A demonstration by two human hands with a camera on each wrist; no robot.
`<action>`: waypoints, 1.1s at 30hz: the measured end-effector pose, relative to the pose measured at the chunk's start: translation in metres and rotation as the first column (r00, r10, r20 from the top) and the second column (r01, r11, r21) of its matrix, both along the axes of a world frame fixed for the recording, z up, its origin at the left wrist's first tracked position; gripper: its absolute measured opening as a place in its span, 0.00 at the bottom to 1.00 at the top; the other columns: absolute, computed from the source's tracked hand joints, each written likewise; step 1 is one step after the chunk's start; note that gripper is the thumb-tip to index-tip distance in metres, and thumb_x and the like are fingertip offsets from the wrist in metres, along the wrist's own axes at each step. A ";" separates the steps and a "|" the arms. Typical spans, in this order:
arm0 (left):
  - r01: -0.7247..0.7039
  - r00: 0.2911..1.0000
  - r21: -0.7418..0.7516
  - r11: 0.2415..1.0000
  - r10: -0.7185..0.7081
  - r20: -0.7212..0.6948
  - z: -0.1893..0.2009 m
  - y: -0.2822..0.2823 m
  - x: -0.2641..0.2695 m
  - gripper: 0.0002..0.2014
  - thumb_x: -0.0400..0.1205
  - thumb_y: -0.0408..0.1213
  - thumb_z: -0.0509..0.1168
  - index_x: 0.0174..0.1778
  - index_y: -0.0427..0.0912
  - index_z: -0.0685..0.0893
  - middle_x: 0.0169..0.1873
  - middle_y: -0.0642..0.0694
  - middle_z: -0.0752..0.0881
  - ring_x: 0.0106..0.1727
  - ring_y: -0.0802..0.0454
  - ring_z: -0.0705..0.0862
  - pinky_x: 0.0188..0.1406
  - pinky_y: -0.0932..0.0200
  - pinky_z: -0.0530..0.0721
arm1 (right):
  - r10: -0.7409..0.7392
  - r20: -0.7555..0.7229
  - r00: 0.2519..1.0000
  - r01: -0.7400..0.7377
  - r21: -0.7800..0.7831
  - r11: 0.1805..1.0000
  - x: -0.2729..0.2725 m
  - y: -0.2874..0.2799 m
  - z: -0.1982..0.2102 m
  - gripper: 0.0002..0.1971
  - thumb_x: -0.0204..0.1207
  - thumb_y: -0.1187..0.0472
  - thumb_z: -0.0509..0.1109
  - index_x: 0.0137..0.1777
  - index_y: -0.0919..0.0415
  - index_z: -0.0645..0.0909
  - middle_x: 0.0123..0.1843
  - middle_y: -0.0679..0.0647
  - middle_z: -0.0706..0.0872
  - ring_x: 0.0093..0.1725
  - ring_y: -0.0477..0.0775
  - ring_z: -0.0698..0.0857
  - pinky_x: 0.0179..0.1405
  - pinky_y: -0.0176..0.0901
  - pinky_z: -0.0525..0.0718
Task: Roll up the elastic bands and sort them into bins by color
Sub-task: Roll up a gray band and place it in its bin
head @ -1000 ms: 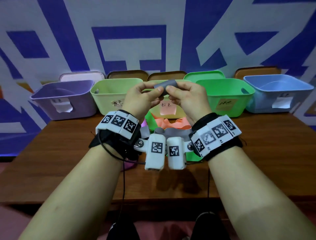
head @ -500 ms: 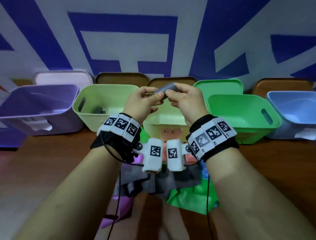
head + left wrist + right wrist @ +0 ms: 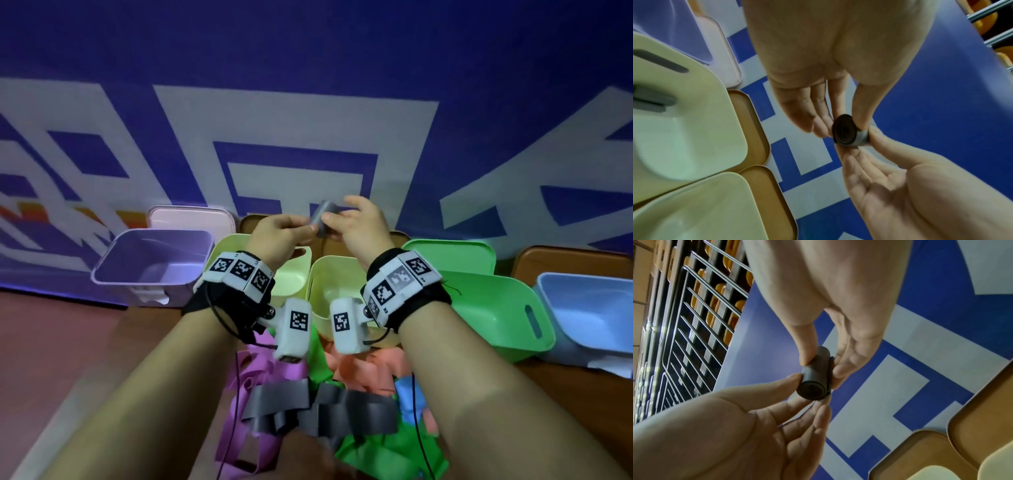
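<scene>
Above the bins (image 3: 329, 274), grey roll (image 3: 322, 214) pinched between both hands, axis seemingly tilted.

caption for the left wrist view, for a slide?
Left hand and right hand pinch a tightly rolled grey elastic band beside pale green bins.

We see a blue wall (image 3: 308, 51) patterned with broad white bands behind the brown wooden bench (image 3: 61, 359) (light dim), and metal shelving (image 3: 684, 321) holding orange items.
</scene>
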State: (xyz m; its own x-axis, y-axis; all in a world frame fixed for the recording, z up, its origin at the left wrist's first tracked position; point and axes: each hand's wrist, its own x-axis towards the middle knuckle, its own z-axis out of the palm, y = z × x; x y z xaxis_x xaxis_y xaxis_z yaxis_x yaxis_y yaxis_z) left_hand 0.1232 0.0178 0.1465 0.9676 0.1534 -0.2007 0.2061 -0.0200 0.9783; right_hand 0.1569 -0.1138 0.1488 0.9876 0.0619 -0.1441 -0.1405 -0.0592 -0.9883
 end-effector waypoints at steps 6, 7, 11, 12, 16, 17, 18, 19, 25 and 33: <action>-0.075 0.993 0.010 0.997 0.075 -0.089 -0.002 0.023 0.000 0.02 0.79 0.34 0.70 0.45 0.39 0.84 0.35 0.46 0.84 0.38 0.56 0.82 0.40 0.63 0.80 | 0.067 0.017 0.998 -0.065 -0.072 0.995 0.004 0.022 0.004 0.08 0.73 0.65 0.76 0.43 0.60 0.77 0.41 0.54 0.83 0.41 0.51 0.85 0.40 0.39 0.86; -0.089 0.991 0.018 0.996 0.091 -0.095 -0.004 0.027 0.002 0.02 0.79 0.34 0.70 0.45 0.39 0.84 0.34 0.46 0.84 0.37 0.55 0.82 0.40 0.62 0.80 | 0.080 0.025 0.996 -0.078 -0.083 0.993 0.006 0.026 0.002 0.08 0.73 0.65 0.76 0.39 0.60 0.78 0.38 0.53 0.83 0.40 0.51 0.85 0.38 0.39 0.85; -0.150 0.982 0.058 0.987 0.156 -0.107 -0.015 0.038 0.006 0.05 0.78 0.35 0.72 0.46 0.37 0.86 0.31 0.46 0.84 0.34 0.54 0.82 0.36 0.61 0.78 | 0.124 0.025 0.992 -0.121 -0.081 0.989 0.015 0.039 -0.008 0.08 0.74 0.66 0.74 0.35 0.58 0.80 0.36 0.53 0.84 0.39 0.51 0.85 0.43 0.41 0.87; -0.174 0.977 0.067 0.982 0.181 -0.112 -0.019 0.041 0.008 0.07 0.78 0.35 0.72 0.47 0.36 0.86 0.30 0.46 0.84 0.33 0.54 0.82 0.35 0.61 0.78 | 0.145 0.011 0.989 -0.144 -0.066 0.987 0.017 0.042 -0.010 0.08 0.75 0.66 0.73 0.36 0.57 0.81 0.37 0.52 0.85 0.40 0.50 0.85 0.44 0.40 0.87; -0.254 0.956 0.075 0.964 0.262 -0.131 -0.034 0.057 0.013 0.12 0.78 0.36 0.72 0.52 0.32 0.86 0.28 0.44 0.84 0.30 0.53 0.81 0.35 0.59 0.78 | 0.232 -0.062 0.971 -0.233 0.004 0.973 0.025 0.058 -0.019 0.06 0.79 0.64 0.69 0.42 0.55 0.83 0.43 0.52 0.86 0.50 0.53 0.87 0.52 0.42 0.87; -0.264 0.953 0.076 0.962 0.272 -0.133 -0.038 0.062 0.015 0.11 0.78 0.36 0.71 0.52 0.32 0.86 0.28 0.44 0.84 0.30 0.53 0.81 0.34 0.60 0.78 | 0.248 -0.075 0.966 -0.247 0.014 0.969 0.028 0.064 -0.023 0.05 0.80 0.64 0.68 0.44 0.55 0.83 0.45 0.53 0.86 0.52 0.54 0.87 0.53 0.43 0.86; -0.270 0.951 0.078 0.960 0.278 -0.135 -0.042 0.067 0.017 0.10 0.79 0.35 0.71 0.51 0.32 0.86 0.28 0.44 0.83 0.30 0.53 0.80 0.34 0.60 0.78 | 0.260 -0.087 0.962 -0.259 0.021 0.966 0.031 0.069 -0.027 0.05 0.80 0.64 0.68 0.46 0.57 0.84 0.46 0.54 0.86 0.54 0.56 0.87 0.55 0.44 0.86; -0.273 0.949 0.083 0.958 0.283 -0.140 -0.047 0.071 0.019 0.09 0.79 0.34 0.71 0.50 0.33 0.85 0.28 0.44 0.83 0.30 0.53 0.79 0.34 0.61 0.78 | 0.271 -0.099 0.957 -0.270 0.025 0.963 0.033 0.075 -0.031 0.05 0.80 0.64 0.68 0.50 0.59 0.85 0.48 0.55 0.87 0.55 0.57 0.86 0.56 0.46 0.86; -0.246 0.945 0.051 0.968 0.251 -0.209 -0.078 0.103 0.041 0.07 0.79 0.32 0.70 0.50 0.34 0.83 0.29 0.43 0.81 0.28 0.54 0.77 0.30 0.64 0.76 | 0.241 -0.188 0.952 -0.253 -0.045 0.966 0.050 0.113 -0.059 0.07 0.77 0.64 0.70 0.39 0.52 0.86 0.46 0.56 0.88 0.57 0.61 0.86 0.64 0.57 0.83; -0.297 0.912 0.182 0.937 0.335 -0.235 -0.119 0.170 0.066 0.09 0.78 0.42 0.72 0.36 0.40 0.85 0.28 0.43 0.85 0.31 0.46 0.82 0.41 0.53 0.84 | 0.254 -0.384 0.888 -0.333 -0.153 0.931 0.080 0.165 -0.100 0.16 0.80 0.69 0.66 0.66 0.74 0.79 0.67 0.69 0.82 0.64 0.64 0.83 0.55 0.46 0.84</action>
State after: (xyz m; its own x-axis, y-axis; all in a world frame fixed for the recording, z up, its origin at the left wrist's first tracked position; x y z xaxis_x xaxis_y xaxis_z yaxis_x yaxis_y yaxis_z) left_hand 0.1888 0.1877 0.0279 0.7808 0.4871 -0.3914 0.4693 -0.0436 0.8820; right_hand 0.2372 0.0513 0.0493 0.8101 0.2702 -0.5204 -0.4201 -0.3516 -0.8366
